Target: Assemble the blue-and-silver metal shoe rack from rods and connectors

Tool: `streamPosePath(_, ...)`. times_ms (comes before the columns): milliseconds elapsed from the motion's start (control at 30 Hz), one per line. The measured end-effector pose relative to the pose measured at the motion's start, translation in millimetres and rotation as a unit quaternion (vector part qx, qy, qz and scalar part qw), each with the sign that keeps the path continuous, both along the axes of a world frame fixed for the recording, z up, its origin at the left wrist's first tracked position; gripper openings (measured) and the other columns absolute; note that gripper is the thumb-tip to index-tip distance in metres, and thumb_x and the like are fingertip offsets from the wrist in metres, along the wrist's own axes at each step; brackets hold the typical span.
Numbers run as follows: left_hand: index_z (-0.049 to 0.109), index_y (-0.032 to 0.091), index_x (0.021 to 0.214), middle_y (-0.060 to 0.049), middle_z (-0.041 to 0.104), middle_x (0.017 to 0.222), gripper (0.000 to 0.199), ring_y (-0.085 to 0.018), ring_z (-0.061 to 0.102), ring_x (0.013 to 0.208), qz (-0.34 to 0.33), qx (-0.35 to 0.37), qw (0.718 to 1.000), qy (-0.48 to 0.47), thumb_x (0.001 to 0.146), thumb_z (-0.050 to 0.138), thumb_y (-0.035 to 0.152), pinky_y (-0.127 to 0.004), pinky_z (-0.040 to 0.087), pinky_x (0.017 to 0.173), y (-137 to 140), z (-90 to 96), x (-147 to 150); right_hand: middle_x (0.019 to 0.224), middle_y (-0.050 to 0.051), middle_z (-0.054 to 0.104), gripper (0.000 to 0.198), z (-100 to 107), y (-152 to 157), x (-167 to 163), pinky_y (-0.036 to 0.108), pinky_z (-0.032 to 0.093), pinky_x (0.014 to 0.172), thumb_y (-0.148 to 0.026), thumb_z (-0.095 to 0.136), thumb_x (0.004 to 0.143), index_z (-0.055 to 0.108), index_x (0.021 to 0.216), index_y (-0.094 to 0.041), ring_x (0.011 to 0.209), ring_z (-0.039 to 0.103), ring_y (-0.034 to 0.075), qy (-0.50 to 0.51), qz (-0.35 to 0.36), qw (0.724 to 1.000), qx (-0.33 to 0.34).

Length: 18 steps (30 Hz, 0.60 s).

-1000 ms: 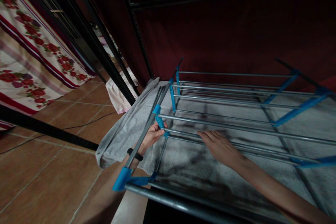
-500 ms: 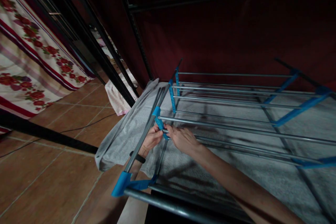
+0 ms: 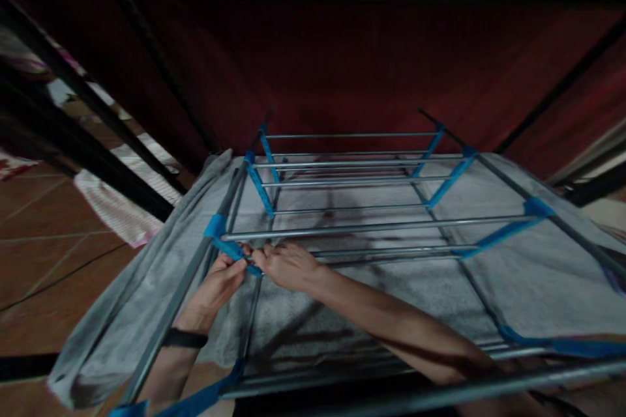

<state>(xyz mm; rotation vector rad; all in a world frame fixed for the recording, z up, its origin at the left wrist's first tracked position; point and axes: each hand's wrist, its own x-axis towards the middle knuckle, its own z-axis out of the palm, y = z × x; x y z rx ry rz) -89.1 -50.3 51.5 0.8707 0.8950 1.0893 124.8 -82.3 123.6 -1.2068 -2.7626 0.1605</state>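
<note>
A rack of grey metal rods (image 3: 376, 228) joined by blue plastic brackets (image 3: 215, 227) stands on grey cloth. My left hand (image 3: 218, 285), with a dark band on the wrist, reaches in from outside the left side rail (image 3: 169, 319). Its thumb and fingers pinch the lower part of the near-left blue bracket. From the inner side, my right hand (image 3: 286, 266) closes round the end of a lower metal rod (image 3: 386, 252), where it meets that bracket. The fingertips of both hands nearly touch, and they hide the joint itself.
Grey cloth (image 3: 376, 303) lies beneath the rack. Behind it hangs a dark red sheet (image 3: 337, 71), framed by black metal bars (image 3: 92, 124). On the left, a striped cloth (image 3: 117, 199) hangs near the brown tiled floor (image 3: 44, 234), where a thin cable (image 3: 68, 277) runs.
My view has swung to the right, so the rack's right side now shows and the floral curtain has almost left the picture. Both hands remain at the same bracket and rod.
</note>
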Motion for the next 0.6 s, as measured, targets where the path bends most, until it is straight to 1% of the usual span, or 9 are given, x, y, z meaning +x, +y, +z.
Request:
streamPosePath(133, 0.075, 0.021, 0.085, 0.001, 0.072, 0.085, 0.046, -0.016, 0.065, 0.083, 0.017, -0.007, 1.0, 0.025, 0.052, 0.105, 0.034, -0.025, 0.054, 0.079, 4, 4.8, 1, 0.129, 0.002, 0.073, 0.045, 4, 0, 2, 0.025, 0.058, 0.091, -0.023, 0.017, 0.113, 0.05, 0.144, -0.02, 0.107, 0.072, 0.014, -0.025, -0.023, 0.999, -0.004)
streamPosePath(267, 0.073, 0.022, 0.084, 0.0, 0.072, 0.084, 0.044, -0.02, 0.066, 0.085, 0.023, -0.008, 0.998, 0.054, 0.053, 0.103, 0.03, -0.028, 0.056, 0.079, 4, 10.2, 3, 0.128, 0.0, 0.073, 0.044, -3, 1, 1, 0.027, 0.06, 0.087, -0.024, 0.018, 0.114, 0.045, 0.149, -0.02, 0.102, 0.073, 0.014, -0.02, -0.026, 0.999, 0.023)
streamPosePath(367, 0.074, 0.021, 0.084, -0.001, 0.072, 0.084, 0.042, -0.022, 0.067, 0.085, 0.021, -0.008, 0.997, 0.078, 0.054, 0.101, 0.031, -0.03, 0.055, 0.079, 2, 12.7, 4, 0.126, 0.001, 0.073, 0.047, -8, 1, 1, 0.027, 0.06, 0.085, -0.021, 0.016, 0.113, 0.046, 0.149, -0.019, 0.098, 0.074, 0.014, -0.011, -0.021, 0.999, 0.036)
streamPosePath(433, 0.075, 0.019, 0.086, -0.003, 0.073, 0.087, 0.042, -0.021, 0.067, 0.088, 0.015, 0.0, 0.998, 0.067, 0.056, 0.101, 0.033, -0.03, 0.054, 0.082, -1, 14.7, 5, 0.122, 0.003, 0.074, 0.047, -8, 1, 1, 0.028, 0.06, 0.083, -0.018, 0.016, 0.112, 0.049, 0.147, -0.017, 0.097, 0.075, 0.016, 0.004, -0.016, 0.999, 0.035)
streamPosePath(500, 0.076, 0.018, 0.088, -0.003, 0.073, 0.089, 0.041, -0.02, 0.067, 0.09, 0.011, 0.017, 0.999, 0.04, 0.059, 0.1, 0.034, -0.03, 0.052, 0.086, -5, 16.7, 8, 0.118, 0.006, 0.075, 0.044, -8, 0, 1, 0.03, 0.06, 0.082, -0.015, 0.021, 0.111, 0.052, 0.141, -0.016, 0.099, 0.075, 0.019, 0.011, -0.014, 1.0, 0.023)
streamPosePath(600, 0.076, 0.017, 0.088, -0.001, 0.071, 0.086, 0.037, -0.017, 0.064, 0.087, -0.004, 0.035, 0.999, 0.02, 0.062, 0.099, 0.03, -0.029, 0.05, 0.087, -7, 18.0, 10, 0.114, 0.01, 0.075, 0.037, -11, 2, -1, 0.033, 0.061, 0.08, -0.012, 0.028, 0.108, 0.057, 0.131, -0.016, 0.097, 0.076, 0.022, -0.001, -0.011, 1.0, -0.002)
